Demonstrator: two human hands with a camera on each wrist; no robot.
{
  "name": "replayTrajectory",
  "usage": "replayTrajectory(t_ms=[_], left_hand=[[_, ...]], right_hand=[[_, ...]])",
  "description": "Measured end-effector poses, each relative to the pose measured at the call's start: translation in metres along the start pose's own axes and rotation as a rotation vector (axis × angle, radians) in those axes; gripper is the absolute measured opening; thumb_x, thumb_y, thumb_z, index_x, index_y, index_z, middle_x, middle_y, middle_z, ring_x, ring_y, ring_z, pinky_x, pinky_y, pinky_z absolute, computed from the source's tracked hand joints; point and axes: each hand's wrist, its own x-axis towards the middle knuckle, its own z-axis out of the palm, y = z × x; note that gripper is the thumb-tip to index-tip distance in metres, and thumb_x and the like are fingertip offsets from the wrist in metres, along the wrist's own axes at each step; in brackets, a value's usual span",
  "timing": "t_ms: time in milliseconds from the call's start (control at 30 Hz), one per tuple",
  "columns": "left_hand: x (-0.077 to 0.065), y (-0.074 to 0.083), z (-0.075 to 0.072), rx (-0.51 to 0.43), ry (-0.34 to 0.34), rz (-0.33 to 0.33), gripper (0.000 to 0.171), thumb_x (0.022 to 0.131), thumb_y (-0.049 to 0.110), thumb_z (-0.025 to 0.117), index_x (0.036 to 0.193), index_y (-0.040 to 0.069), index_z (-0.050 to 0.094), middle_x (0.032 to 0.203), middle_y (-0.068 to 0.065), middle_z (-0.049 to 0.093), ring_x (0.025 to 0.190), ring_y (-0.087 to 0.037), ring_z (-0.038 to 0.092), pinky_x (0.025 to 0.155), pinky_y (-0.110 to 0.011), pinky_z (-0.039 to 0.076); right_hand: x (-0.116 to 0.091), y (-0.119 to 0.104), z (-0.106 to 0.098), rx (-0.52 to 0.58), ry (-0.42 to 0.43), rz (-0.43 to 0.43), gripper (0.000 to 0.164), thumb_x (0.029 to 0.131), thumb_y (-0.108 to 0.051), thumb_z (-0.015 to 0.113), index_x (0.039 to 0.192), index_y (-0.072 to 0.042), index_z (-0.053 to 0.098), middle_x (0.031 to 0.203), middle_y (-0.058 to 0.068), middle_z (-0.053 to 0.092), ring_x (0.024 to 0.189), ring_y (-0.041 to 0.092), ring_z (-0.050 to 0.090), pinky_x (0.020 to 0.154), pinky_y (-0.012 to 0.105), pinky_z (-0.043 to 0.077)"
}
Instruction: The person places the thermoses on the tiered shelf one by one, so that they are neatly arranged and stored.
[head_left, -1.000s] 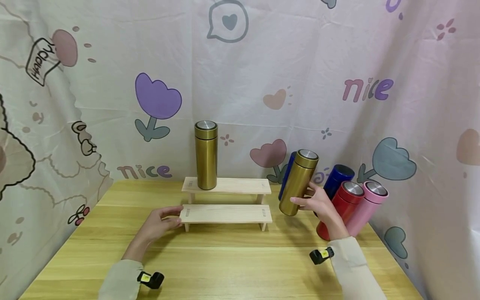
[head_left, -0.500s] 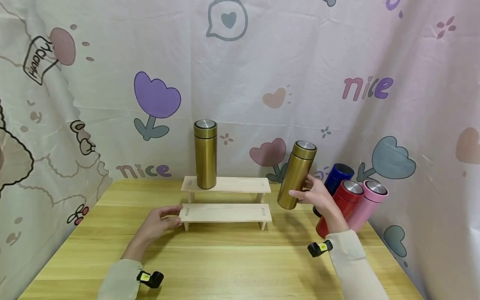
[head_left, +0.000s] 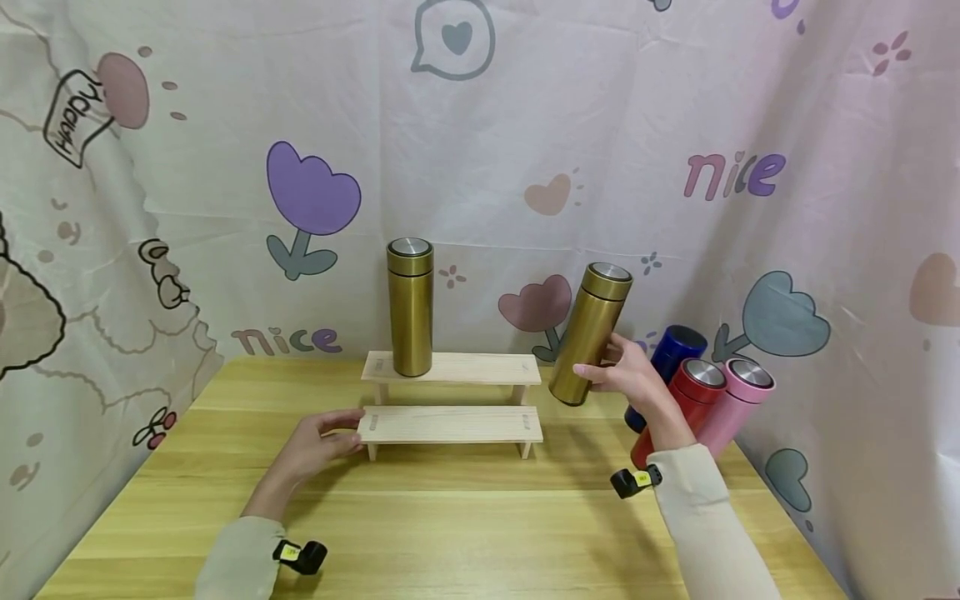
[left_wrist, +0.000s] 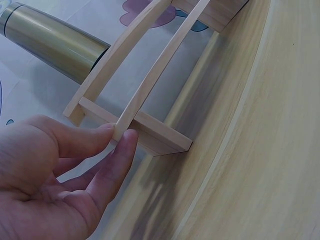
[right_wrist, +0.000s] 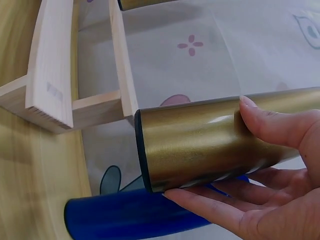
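Observation:
My right hand grips a gold thermos bottle round its lower body, holding it tilted and raised to the right of a two-step wooden stand. In the right wrist view, thumb and fingers lie on opposite sides of the gold thermos bottle, and its dark base faces the stand. My left hand pinches the left end of the lower step; the left wrist view has the thumb and a fingertip at the board's end. A second gold thermos bottle stands upright on the upper step, towards its left.
Right of the stand are a blue bottle, a red bottle and a pink bottle, close together. Another blue bottle shows below the held one in the right wrist view. A printed curtain hangs behind the table.
My right hand has lifted the gold thermos bottle higher and slightly left, away from the coloured bottles. The left hand keeps its place at the stand.

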Motion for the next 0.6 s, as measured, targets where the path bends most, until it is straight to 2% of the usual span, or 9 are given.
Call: replayTrajectory(t_ms=[233, 600], left_hand=[[0.001, 0.000, -0.001, -0.009, -0.002, 0.005, 0.051, 0.099, -0.004, 0.061, 0.146, -0.015, 0.045, 0.142, -0.039, 0.050, 0.099, -0.007, 0.069, 0.088, -0.022, 0.063], [0.001, 0.001, 0.000, -0.010, -0.004, -0.009, 0.052, 0.098, -0.004, 0.060, 0.146, -0.016, 0.045, 0.141, -0.040, 0.050, 0.102, -0.013, 0.069, 0.088, -0.023, 0.063]], right_hand=[[0.006, -0.010, 0.007, 0.030, -0.014, -0.028, 0.088, 0.091, -0.019, 0.080, 0.160, -0.002, 0.028, 0.152, 0.032, 0.046, 0.132, 0.048, 0.057, 0.102, 0.054, 0.058], [0.012, -0.025, 0.021, 0.057, -0.044, -0.064, 0.083, 0.090, -0.018, 0.080, 0.157, -0.003, 0.034, 0.149, 0.030, 0.050, 0.131, 0.048, 0.059, 0.101, 0.056, 0.059]])
